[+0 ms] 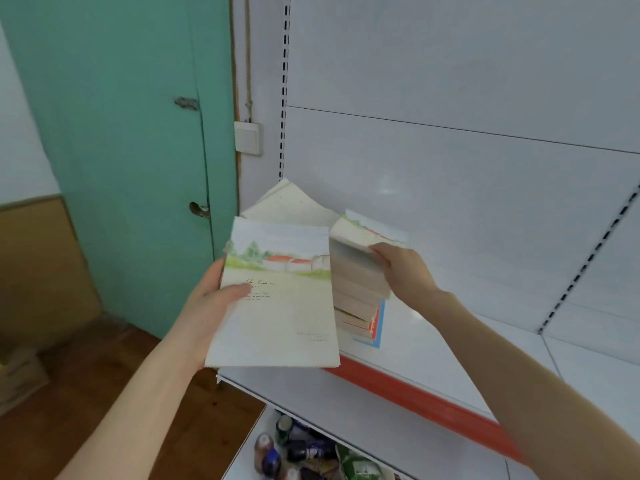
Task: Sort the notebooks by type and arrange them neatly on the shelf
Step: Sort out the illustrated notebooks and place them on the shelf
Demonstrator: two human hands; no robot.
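- Your left hand [214, 303] grips a notebook [277, 299], its cover a pale landscape with red roofs.
- Your right hand [401, 268] pinches the top of the stack [356, 289] on the shelf [433, 355].

Landscape-cover notebook [277, 299] beside stacked notebooks [356, 289]

The notebook [277, 306] has a matt paper cover. The stack of notebooks [356, 285] shows matt paper page edges. The shelf [433, 348] is smooth white-painted metal with a faint sheen; its front-edge strip [415, 398] is glossy red plastic. The floor [86, 368] is smooth brown wood.
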